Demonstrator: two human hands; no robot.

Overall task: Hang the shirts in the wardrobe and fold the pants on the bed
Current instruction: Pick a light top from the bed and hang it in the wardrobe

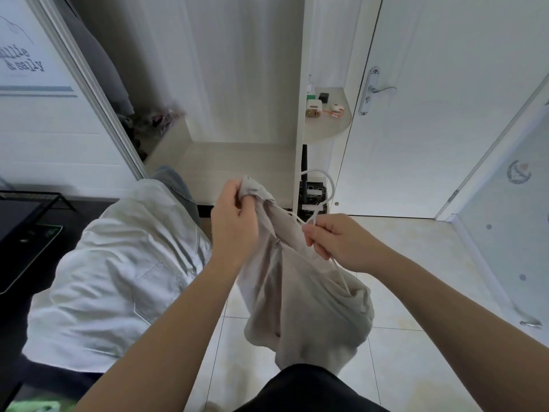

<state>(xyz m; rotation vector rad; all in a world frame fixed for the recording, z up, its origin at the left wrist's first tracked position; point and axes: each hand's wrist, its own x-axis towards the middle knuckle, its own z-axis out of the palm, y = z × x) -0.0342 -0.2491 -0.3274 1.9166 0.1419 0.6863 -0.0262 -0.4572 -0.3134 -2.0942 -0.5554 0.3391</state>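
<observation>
A beige shirt [297, 292] hangs bunched in front of me above the tiled floor. My left hand [234, 221] grips its upper edge near the collar. My right hand [335, 242] holds a white hanger [323, 188] whose hook curves up above my fingers; the hanger's lower part is tucked into the shirt and hidden. Ahead stands the open wardrobe [237, 162] with a pale wooden floor panel. A white shirt [118, 269] lies spread on the dark surface at the left, with grey-blue fabric [175, 179] showing beyond it.
A sliding wardrobe door [59, 114] stands at the left, dark clothes [101, 63] hanging behind it. A corner shelf [338, 126] with small items sits right of the wardrobe, a black router [310, 197] below it. A white door with a handle [377, 90] is at the right.
</observation>
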